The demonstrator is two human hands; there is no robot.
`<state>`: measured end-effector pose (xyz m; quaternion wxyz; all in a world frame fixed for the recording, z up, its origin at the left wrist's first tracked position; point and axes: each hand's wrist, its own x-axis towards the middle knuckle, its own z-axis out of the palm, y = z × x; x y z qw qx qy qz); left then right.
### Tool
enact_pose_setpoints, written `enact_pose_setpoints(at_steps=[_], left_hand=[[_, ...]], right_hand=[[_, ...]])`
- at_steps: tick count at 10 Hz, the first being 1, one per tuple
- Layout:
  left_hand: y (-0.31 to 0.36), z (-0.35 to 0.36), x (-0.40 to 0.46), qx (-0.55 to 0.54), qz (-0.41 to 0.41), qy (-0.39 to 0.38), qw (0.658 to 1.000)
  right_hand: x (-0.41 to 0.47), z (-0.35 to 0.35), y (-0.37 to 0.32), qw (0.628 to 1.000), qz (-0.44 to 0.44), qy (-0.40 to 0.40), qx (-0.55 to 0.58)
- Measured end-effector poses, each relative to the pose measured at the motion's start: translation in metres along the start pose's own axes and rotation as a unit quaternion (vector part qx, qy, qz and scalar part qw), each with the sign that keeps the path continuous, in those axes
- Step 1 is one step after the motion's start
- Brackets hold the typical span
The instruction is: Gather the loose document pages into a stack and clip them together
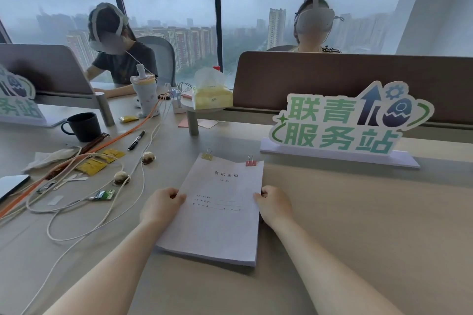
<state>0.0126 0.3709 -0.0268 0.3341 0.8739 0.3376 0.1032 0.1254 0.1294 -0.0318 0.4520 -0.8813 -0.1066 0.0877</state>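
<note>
A stack of pages (220, 210) lies on the pale desk (358, 225) near the middle of the view, slightly rotated so its far edge leans to the right. The top sheet carries a printed title and a few form lines. Both hands grip it at mid-height, one on each long side.

The left hand (160, 206) is curled around the left edge, thumb lying on the top sheet and the other fingers tucked under or against the side, so it is grasping the stack. The right hand (275, 203) mirrors it on the right edge, thumb tip on the paper and fingers folded along the side, also closed on the pages. Whether the stack is lifted off the desk at all cannot be told.

Two binder clips sit on the far edge of the pages: a yellow clip (207, 155) at the far left corner and a red clip (250, 161) at the far right corner, their wire handles upright.

To the left, well apart from the stack, lie white cables (107, 212), a black pen (136, 140) and a dark mug (83, 126). A green-lettered sign (343, 123) stands far right.
</note>
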Motion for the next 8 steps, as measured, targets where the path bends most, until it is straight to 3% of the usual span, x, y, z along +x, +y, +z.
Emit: enact_pose_setpoints(at_steps=[3,5,6,8], left_hand=[[-0.002,0.006,-0.001,0.041,0.006,0.052,0.998],[-0.005,0.001,-0.002,-0.03,-0.016,0.063,0.997],[-0.006,-0.006,-0.01,-0.049,-0.005,0.089,0.995],[0.009,-0.003,-0.066,-0.105,0.08,0.197,0.971]], right_hand=[[-0.009,0.002,-0.004,0.995,-0.007,0.047,-0.09],[-0.022,-0.006,0.006,0.994,0.009,0.106,0.018],[-0.036,-0.016,0.017,0.992,0.0,0.096,0.083],[-0.078,-0.043,0.036,0.984,0.005,0.063,0.164]])
